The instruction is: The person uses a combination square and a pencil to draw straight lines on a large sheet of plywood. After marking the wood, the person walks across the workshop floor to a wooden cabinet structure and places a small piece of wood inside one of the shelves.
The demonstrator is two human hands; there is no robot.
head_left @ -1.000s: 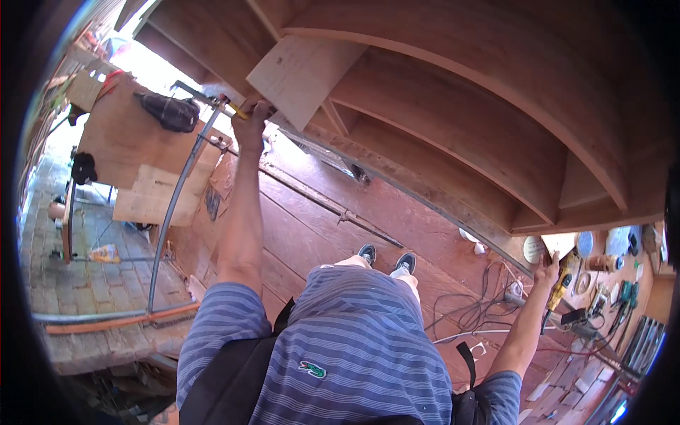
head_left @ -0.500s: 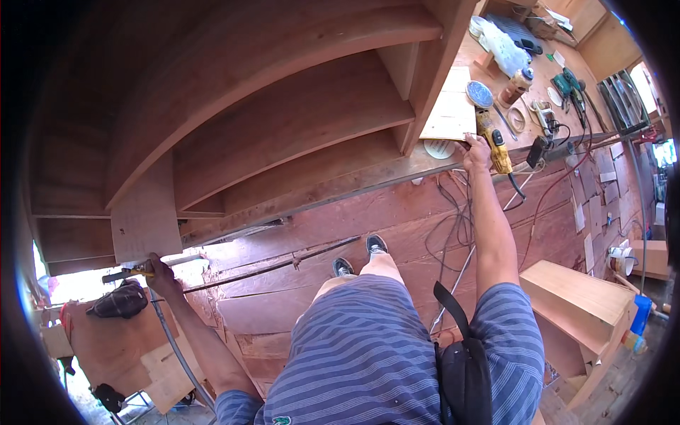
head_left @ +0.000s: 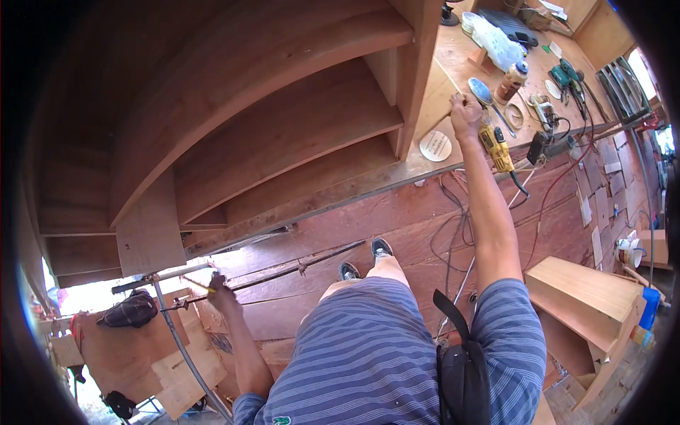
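Note:
My right hand (head_left: 465, 117) is closed on the edge of a light wooden board (head_left: 433, 106) on the workbench, next to the cabinet's end. The board is tipped up, with its pale edge toward the hand. My left hand (head_left: 223, 294) is closed around a thin yellow stick that looks like a pencil (head_left: 197, 283). It hangs in the air below a pale panel (head_left: 150, 237) that juts from the wooden cabinet with curved shelves (head_left: 283, 134). Just right of my right hand lie a yellow power tool (head_left: 496, 145) and a round blue-topped lid (head_left: 479, 91).
On the workbench (head_left: 453, 53) are a round white disc (head_left: 435, 146), a brown bottle (head_left: 511, 81), a tape roll (head_left: 514, 115) and a green power tool (head_left: 565, 74). Cables (head_left: 453, 212) trail over the floor. A wooden box (head_left: 588, 301) stands at right, a grey hose (head_left: 185, 350) at left.
My right hand has moved up and away, tipping the board from flat onto its edge and uncovering the white disc. My left hand has drawn back right from the pale panel with the yellow stick.

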